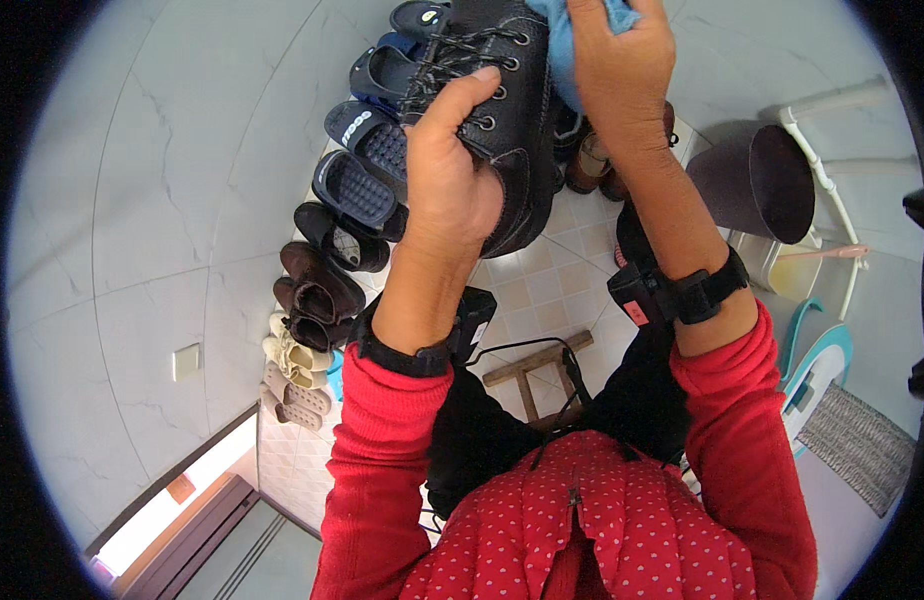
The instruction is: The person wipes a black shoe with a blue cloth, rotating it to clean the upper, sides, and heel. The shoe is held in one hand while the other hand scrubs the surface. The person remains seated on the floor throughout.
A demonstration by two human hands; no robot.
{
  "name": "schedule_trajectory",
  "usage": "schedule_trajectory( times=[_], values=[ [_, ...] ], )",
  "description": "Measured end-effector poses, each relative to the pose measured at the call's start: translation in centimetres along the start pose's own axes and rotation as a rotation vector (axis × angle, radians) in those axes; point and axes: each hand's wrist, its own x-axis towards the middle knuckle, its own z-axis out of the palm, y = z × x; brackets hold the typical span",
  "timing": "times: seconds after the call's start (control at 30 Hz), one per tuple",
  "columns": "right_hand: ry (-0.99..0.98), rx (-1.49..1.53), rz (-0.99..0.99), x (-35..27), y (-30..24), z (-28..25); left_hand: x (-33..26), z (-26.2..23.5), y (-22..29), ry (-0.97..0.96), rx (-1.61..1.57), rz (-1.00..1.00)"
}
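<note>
Black leather lace-up shoe (522, 120) held up in the left hand (447, 165), blue cloth (562, 50) against its side in the right hand (627, 70).

The step in hand looks like wiping the upper; another stroke would call for a steady left grip and light pressure along the leather. The left grip is closed on the shoe near its ankle opening, thumb over the laced front; its other fingers are mostly hidden. The right grip is bunched around the cloth. The shoe hangs above the tiled floor (532, 290), right of the navy slippers (357, 190) lined along the floor's left edge. Its long axis runs away from the person, leaning slightly left, heel nearest; the toe end points away, cut off by the view.
</note>
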Motion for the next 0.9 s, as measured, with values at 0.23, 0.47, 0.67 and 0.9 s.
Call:
schedule_trajectory(
  times=[0.23, 0.47, 0.67, 0.9],
  values=[
    [-0.085, -0.140, -0.108, -0.7, -0.1, 0.4, 0.5, -0.7, 0.8, 0.006, -0.029, 0.019],
    [-0.293, -0.101, -0.030, -4.1, -0.8, 1.1, 1.1, -1.7, 2.7, 0.077, -0.081, 0.178],
    [-0.356, -0.030, -0.147, -5.7, -0.9, 1.5, 1.2, -2.0, 3.5, 0.109, -0.077, 0.261],
    [-0.181, -0.120, -0.047, -3.3, 0.1, 1.4, 0.5, -1.5, 2.1, 0.016, -0.107, 0.105]
  ],
)
